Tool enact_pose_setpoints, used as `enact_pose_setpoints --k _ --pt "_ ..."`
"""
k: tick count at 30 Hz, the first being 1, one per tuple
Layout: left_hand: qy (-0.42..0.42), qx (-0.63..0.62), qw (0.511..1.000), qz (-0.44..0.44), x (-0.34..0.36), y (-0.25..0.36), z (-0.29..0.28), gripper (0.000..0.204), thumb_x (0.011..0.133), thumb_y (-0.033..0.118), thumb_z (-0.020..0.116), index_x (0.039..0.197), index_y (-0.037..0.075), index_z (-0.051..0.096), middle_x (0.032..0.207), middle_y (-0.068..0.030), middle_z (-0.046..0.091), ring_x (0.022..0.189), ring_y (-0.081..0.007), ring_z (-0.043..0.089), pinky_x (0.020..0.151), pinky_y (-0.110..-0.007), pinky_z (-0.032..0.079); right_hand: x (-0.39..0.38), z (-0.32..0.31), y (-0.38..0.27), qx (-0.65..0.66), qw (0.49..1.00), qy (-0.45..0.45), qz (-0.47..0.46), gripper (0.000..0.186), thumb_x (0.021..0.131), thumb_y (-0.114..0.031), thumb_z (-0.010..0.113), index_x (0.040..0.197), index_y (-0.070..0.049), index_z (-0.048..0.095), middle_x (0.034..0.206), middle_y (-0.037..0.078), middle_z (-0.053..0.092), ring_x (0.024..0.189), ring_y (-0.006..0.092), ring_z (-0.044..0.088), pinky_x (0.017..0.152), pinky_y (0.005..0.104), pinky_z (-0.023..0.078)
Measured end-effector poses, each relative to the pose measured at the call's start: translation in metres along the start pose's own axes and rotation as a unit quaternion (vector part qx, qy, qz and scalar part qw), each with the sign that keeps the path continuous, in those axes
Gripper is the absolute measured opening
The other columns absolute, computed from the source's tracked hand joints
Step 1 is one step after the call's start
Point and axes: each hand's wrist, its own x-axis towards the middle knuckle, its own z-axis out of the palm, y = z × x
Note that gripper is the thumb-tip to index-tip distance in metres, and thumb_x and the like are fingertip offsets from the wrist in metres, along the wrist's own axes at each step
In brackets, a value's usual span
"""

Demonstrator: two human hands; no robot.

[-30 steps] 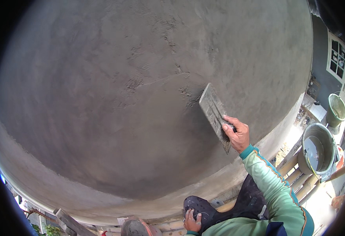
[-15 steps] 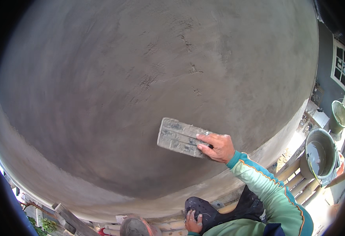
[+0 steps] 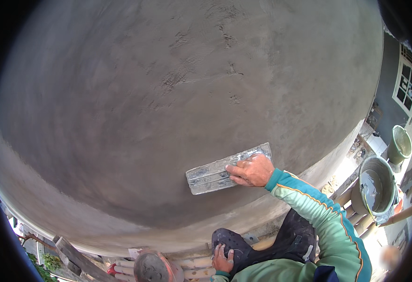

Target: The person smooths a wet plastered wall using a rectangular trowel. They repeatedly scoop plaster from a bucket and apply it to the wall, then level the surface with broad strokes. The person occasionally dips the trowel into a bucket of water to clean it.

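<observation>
A: Nearest the camera, what is the left hand (image 3: 222,257) doing?

B: It lies low in the view with its fingers spread flat on a dark, plaster-spattered trouser knee (image 3: 243,244), gripping nothing.

A: And the right hand (image 3: 249,170)?

B: It comes out of a green sleeve with an orange stripe (image 3: 326,221). Its fingers are curled closed over the back of a flat, rectangular, grey-smeared steel plastering trowel (image 3: 227,169), so the handle is hidden.

A: Where does the trowel sit?

B: Its blade lies flat against the grey, freshly plastered wall (image 3: 168,108), low on the wall and tilted up toward the right.

A: Anything further off?

B: To the right, 1 large round grey metal bucket (image 3: 377,190) stands on wooden planks, and 1 smaller green bucket (image 3: 400,144) stands just beyond it, near a dark wall with a white-framed window (image 3: 409,84).
</observation>
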Motion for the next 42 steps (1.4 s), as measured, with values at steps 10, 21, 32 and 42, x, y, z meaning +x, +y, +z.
enact_pose_setpoints --k 10,21,32,42 --pt "-0.017 0.009 1.0 -0.001 -0.003 -0.004 0.004 0.05 0.096 0.037 0.076 0.135 0.005 0.071 0.149 -0.0181 0.064 0.128 -0.0437 0.065 0.107 -0.053 0.052 0.056 -0.189 0.126 0.122 0.964 0.193 0.133 0.03 0.094 -0.021 0.083 0.121 -0.007 0.08 0.097 0.012 0.082 0.069 0.0151 0.071 0.069 0.0309 0.059" --pt "-0.016 0.022 1.0 0.001 0.002 0.003 0.001 0.048 0.095 0.034 0.077 0.133 0.005 0.072 0.148 -0.0175 0.065 0.129 -0.0438 0.065 0.11 -0.052 0.051 -0.119 -0.008 0.108 -0.054 0.998 -0.021 -0.003 0.039 0.09 -0.029 0.086 0.126 -0.016 0.075 0.075 -0.001 0.069 0.059 0.0245 0.066 0.058 0.0382 0.054" --pt "-0.022 0.008 1.0 -0.016 -0.005 -0.001 0.003 0.054 0.098 0.041 0.074 0.137 0.005 0.071 0.151 -0.0175 0.063 0.13 -0.0436 0.064 0.109 -0.054 0.051 0.002 -0.085 0.1 0.268 0.871 0.303 0.277 0.028 0.101 -0.014 0.079 0.127 -0.005 0.077 0.1 0.001 0.079 0.075 0.0096 0.068 0.071 0.0256 0.055" --pt "-0.009 -0.008 0.999 -0.031 -0.012 -0.004 -0.001 0.053 0.098 0.041 0.074 0.139 0.007 0.07 0.153 -0.0153 0.06 0.132 -0.0413 0.063 0.113 -0.055 0.048 -0.089 0.057 0.006 0.142 0.99 -0.003 -0.012 0.032 0.095 -0.026 0.079 0.124 -0.014 0.075 0.07 0.0 0.067 0.052 0.0216 0.063 0.05 0.0394 0.05"
